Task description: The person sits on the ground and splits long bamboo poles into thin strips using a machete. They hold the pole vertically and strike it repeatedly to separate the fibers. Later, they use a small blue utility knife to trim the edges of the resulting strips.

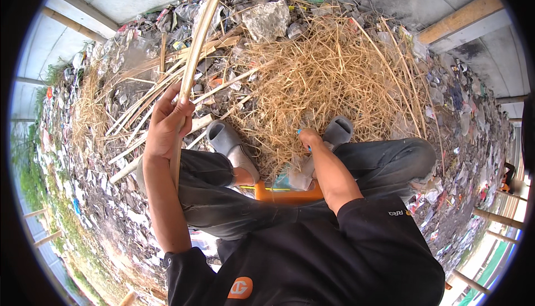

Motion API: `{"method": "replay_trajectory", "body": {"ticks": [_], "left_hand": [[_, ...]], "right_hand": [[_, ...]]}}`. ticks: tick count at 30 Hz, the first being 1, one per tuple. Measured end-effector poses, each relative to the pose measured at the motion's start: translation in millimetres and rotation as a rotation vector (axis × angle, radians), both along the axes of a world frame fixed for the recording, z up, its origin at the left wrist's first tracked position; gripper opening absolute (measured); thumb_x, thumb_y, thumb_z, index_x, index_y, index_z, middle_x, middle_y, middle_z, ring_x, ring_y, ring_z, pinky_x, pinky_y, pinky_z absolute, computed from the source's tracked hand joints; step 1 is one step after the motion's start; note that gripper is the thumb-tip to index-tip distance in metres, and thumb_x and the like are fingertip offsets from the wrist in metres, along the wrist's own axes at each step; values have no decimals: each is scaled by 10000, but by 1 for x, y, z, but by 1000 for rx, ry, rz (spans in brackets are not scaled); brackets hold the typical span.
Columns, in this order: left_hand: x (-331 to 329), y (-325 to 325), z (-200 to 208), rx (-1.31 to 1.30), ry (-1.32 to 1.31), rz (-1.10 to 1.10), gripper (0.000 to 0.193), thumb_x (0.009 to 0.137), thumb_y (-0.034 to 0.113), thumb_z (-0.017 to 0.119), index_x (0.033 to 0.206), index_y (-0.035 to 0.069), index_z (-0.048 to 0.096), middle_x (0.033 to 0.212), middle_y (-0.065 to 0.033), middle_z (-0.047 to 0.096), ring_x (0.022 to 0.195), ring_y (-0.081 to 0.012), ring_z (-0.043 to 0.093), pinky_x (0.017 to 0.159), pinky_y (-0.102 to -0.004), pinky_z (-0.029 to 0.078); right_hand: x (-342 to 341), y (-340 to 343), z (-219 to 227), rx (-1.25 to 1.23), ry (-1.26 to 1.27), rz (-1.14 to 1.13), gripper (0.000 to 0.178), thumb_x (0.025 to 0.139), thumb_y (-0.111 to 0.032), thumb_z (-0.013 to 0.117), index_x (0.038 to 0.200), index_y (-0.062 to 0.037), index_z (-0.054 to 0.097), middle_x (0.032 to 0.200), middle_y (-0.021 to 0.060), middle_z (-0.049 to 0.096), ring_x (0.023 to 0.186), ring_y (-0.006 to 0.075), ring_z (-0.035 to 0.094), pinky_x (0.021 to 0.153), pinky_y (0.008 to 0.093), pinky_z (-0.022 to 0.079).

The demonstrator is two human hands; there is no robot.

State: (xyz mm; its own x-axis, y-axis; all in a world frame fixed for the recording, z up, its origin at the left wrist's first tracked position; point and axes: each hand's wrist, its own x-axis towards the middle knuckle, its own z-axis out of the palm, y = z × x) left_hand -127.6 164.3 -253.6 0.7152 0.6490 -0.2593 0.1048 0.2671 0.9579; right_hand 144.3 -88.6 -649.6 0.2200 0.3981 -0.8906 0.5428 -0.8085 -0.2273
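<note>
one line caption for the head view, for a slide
Left hand grips a bamboo strip; right hand reaches into dry straw.

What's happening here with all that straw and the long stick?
A person sits on a low orange seat over littered ground. Their left hand grips a long pale bamboo strip that runs up out of view. Their right hand reaches down between their knees to the edge of a dry straw pile, closed around something small and blue. Grey slippers rest beside the straw.

Littered ground (479,133), dry straw heap (329,77), split bamboo strips (150,105), plastic scraps (267,19)
</note>
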Motion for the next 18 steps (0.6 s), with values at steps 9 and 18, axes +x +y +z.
{"method": "replay_trajectory", "body": {"ticks": [9,18], "left_hand": [[-3,1,-1,-11,-23,11,417,1020,189,616,1372,-6,506,772,-1,561,503,-43,414,451,-200,291],[-8,1,-1,-44,-97,9,399,1020,164,613,1378,8,530,743,41,520,501,-15,382,447,-186,276]], "right_hand": [[-10,16,15,-97,-279,55,265,930,-163,628,1111,-23,760,1203,215,688,1080,373,678,830,512,577],[-27,35,31,-261,-385,-259,409,928,-217,706,1283,-17,678,1435,256,543,1236,357,622,915,513,561]]}}
